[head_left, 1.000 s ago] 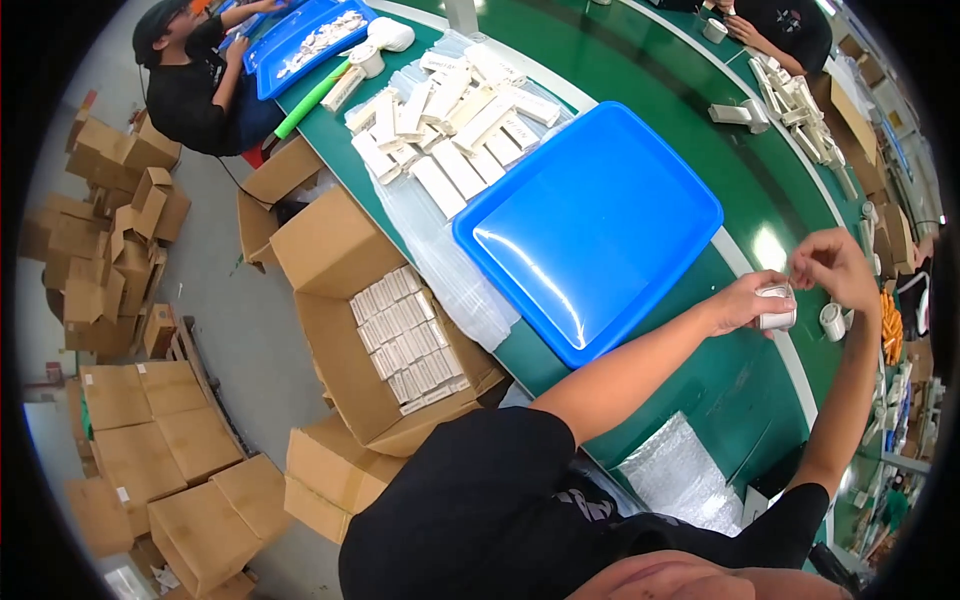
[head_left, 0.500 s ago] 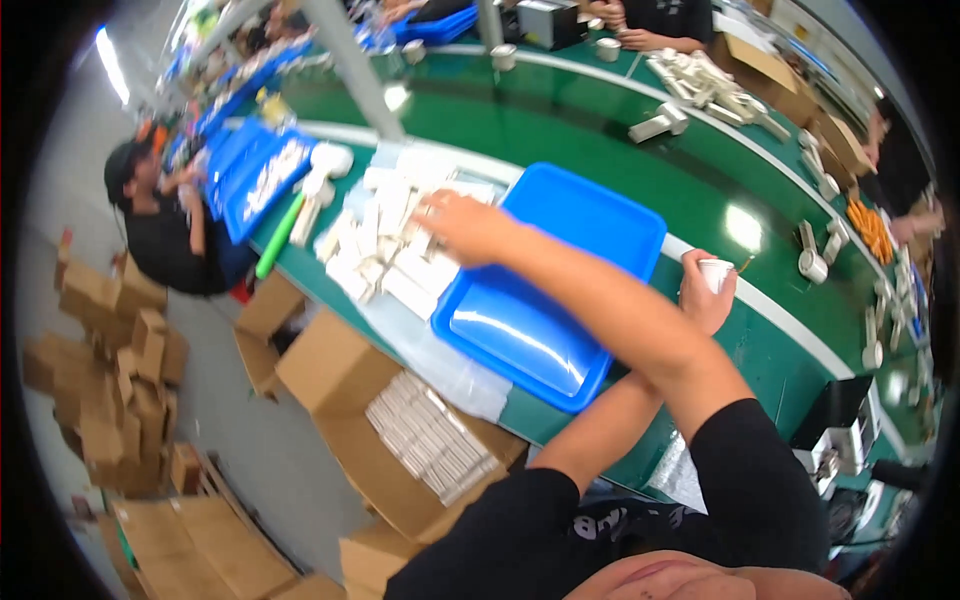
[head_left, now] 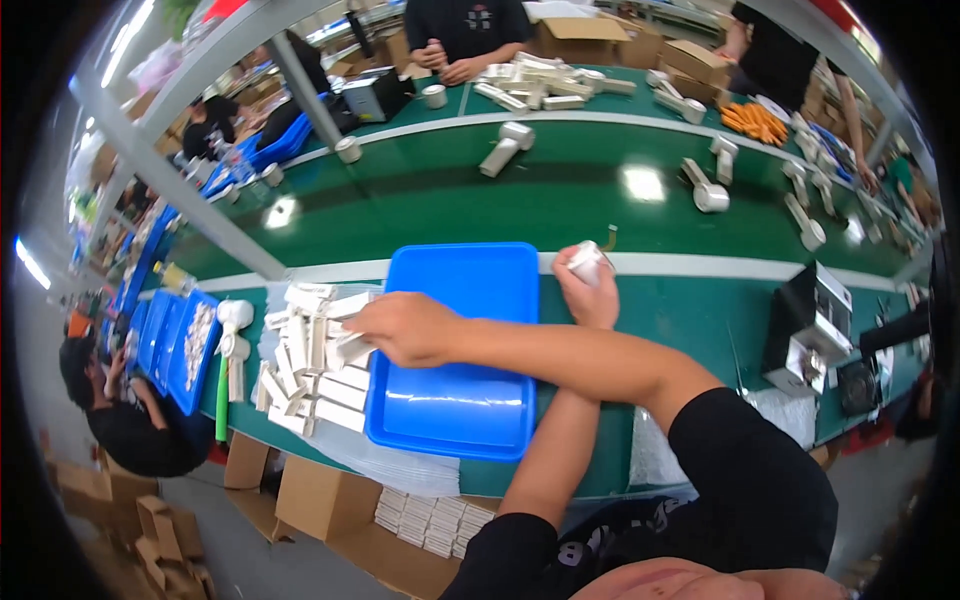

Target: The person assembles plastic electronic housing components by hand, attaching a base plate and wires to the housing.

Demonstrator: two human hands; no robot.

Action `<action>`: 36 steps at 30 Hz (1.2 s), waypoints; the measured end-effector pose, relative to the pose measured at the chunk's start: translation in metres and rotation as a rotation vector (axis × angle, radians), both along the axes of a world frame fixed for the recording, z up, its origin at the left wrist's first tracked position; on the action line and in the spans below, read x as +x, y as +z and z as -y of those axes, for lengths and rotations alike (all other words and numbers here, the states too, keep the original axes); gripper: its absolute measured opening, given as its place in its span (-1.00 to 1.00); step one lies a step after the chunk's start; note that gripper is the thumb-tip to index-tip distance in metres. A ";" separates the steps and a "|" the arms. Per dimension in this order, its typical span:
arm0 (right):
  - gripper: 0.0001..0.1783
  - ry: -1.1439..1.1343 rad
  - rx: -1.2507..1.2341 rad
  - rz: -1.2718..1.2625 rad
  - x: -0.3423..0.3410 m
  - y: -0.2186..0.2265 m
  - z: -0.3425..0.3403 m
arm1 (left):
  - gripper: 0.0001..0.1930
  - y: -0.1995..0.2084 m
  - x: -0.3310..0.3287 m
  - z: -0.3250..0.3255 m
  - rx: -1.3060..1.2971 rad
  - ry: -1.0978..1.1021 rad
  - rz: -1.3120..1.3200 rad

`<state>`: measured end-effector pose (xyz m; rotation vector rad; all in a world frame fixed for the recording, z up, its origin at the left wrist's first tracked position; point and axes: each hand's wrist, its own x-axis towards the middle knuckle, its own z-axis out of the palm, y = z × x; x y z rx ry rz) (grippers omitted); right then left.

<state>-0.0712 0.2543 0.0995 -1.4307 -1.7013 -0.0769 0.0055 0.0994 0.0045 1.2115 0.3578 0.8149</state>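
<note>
My forearms cross, the right one over the left. My left hand (head_left: 590, 295) is wrapped round a white round plastic part (head_left: 586, 262), with a thin brownish strip sticking up beside it. Reaching across to the left, my right hand (head_left: 405, 330) pinches a white oblong plastic piece (head_left: 352, 346) at the edge of a pile of similar white pieces (head_left: 300, 350). That pile lies on clear plastic sheeting. Under my right forearm is a blue tray (head_left: 450, 415), with nothing visible in it.
Left of the pile stand a green-handled tool (head_left: 222, 400) and more blue trays (head_left: 190, 350). Below the table edge, an open carton (head_left: 375, 550) holds stacked white pieces. White assemblies (head_left: 508, 148) lie on the green belt (head_left: 400, 190). A black-and-silver machine (head_left: 808, 330) stands right. Co-workers sit opposite and left.
The whole view has swung round, so the belt now runs level across it. My right fingers have closed on a white piece at the pile's right side. My left hand still holds the round part.
</note>
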 end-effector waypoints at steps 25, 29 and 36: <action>-0.43 -0.387 0.844 -0.329 0.028 0.108 0.464 | -0.82 0.161 -0.051 0.078 0.310 -0.395 0.133; -0.45 -0.297 0.795 -0.285 0.017 0.111 0.454 | -0.78 0.189 -0.078 0.098 0.984 -0.076 0.254; -0.45 -0.319 0.804 -0.305 0.017 0.112 0.442 | -0.72 0.198 -0.093 0.102 1.008 -0.084 0.338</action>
